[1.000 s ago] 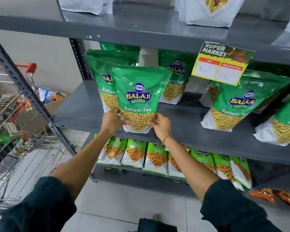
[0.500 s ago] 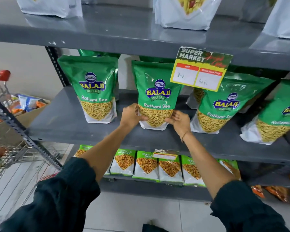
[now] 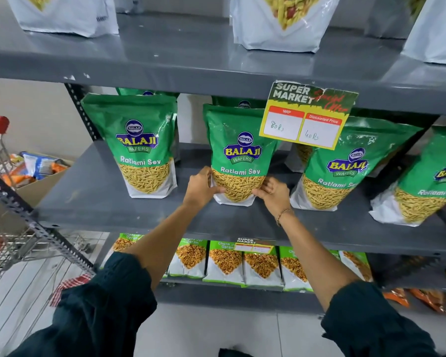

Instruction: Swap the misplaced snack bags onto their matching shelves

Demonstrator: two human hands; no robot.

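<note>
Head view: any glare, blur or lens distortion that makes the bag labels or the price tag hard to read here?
Head view: mostly sharp; soft glare streaks the held Ratlami Sev bag without hiding its label. The price tag reads 80 and 40. Wide-angle bending tilts the far right bag and curves the shelf edge. The right hand has slightly smeared fingers; the left hand is crisp.

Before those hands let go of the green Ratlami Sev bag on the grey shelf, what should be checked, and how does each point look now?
1. Green Ratlami Sev bag upright: ok.
2. Bag's base on the grey metal middle shelf: ok.
3. Label facing out: ok.
4. Left hand and right hand steadying its lower corners: ok.
5. Matches the neighbouring green Ratlami Sev bags: ok.
6. Will stand unaided: cannot tell.
</note>
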